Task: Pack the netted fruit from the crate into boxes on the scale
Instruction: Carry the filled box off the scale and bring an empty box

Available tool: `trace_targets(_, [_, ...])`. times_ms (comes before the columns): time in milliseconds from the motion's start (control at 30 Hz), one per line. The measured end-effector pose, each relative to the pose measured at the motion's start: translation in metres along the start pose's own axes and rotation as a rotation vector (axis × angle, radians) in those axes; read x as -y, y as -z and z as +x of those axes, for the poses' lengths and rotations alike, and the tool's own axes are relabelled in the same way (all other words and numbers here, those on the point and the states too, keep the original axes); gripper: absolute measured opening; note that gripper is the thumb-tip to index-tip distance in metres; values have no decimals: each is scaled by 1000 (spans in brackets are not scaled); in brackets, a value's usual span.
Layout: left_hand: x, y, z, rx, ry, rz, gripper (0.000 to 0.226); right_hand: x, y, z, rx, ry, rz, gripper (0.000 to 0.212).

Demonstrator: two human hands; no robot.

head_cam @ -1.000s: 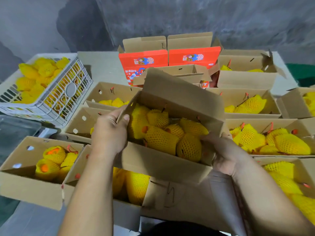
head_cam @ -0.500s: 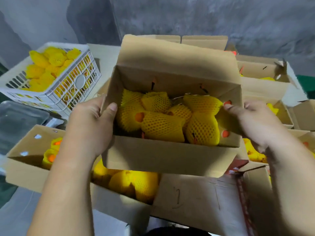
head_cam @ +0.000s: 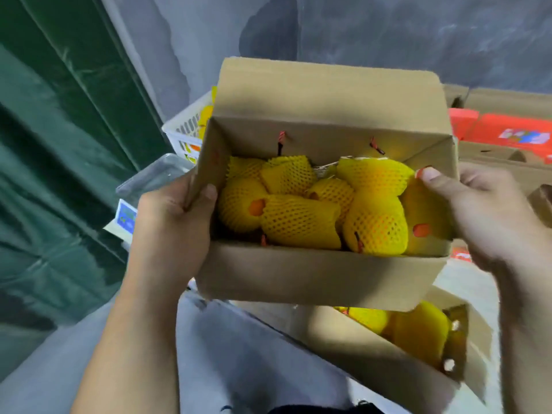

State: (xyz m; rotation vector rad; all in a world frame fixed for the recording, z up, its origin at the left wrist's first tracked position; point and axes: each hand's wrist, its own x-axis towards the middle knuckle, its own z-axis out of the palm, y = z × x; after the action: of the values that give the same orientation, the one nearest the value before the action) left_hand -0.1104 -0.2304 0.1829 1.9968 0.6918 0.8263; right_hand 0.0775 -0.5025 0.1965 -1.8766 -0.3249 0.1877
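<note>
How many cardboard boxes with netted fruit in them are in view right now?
2: the held box, gripped by the left hand and right hand, and an open box below it. Others may be hidden.

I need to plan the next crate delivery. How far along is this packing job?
Done: the held box is full of netted fruit. In hand: the left hand and right hand grip its ends, held up off the table. Left: the white crate behind shows some fruit, and the lower box is open.
</note>
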Motion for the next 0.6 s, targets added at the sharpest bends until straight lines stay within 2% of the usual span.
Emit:
trace_targets(100, [45,71,22,-63,16,23,15,20,-84,-10,36,37,-5,22])
trace_targets(300, [119,177,84,-100,53,175,24,46,-219,-9,133,19,-15,20])
trace_targets(500, [183,223,174,-61,77,185,18,68,-327,44,203,-39,-45,23])
trace_targets(600, [218,232,227,-29,78,150,24,66,-375,85,222,-70,-13,23])
